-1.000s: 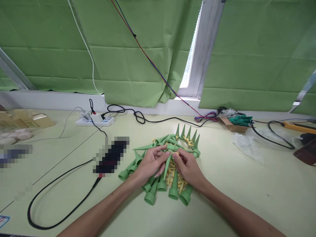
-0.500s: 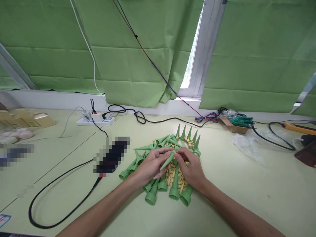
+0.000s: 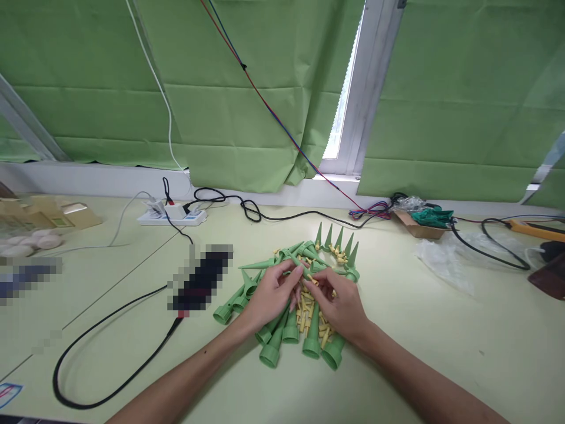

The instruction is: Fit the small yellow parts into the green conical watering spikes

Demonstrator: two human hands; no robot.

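Note:
My left hand (image 3: 274, 290) is closed round a green plastic spike (image 3: 296, 259), its tip pointing up and to the left. My right hand (image 3: 339, 300) pinches a small yellow plastic fitting (image 3: 313, 281) against the spike's wide end; whether it sits inside the end cannot be made out. Beneath both hands lies a pile of green spikes with hollow cup ends, one of them (image 3: 312, 335) pointing away from me. Loose yellow fittings (image 3: 325, 337) are heaped among them, partly hidden by my fingers. Behind, several spikes (image 3: 339, 237) stand upright in a curve with yellow pieces at their feet.
A phone-like dark object (image 3: 200, 280), blurred out, lies to the left with a black cable (image 3: 56, 368) looping from it. Further back are a power strip (image 3: 174, 218) and cardboard boxes (image 3: 66, 213). At right rear sit an open carton (image 3: 419, 227) and clear plastic bags (image 3: 444, 262).
The held spike has swung from pointing down-left to pointing up-left. The yellow fitting now shows at its wide end, in my right fingertips. The pile looks unchanged.

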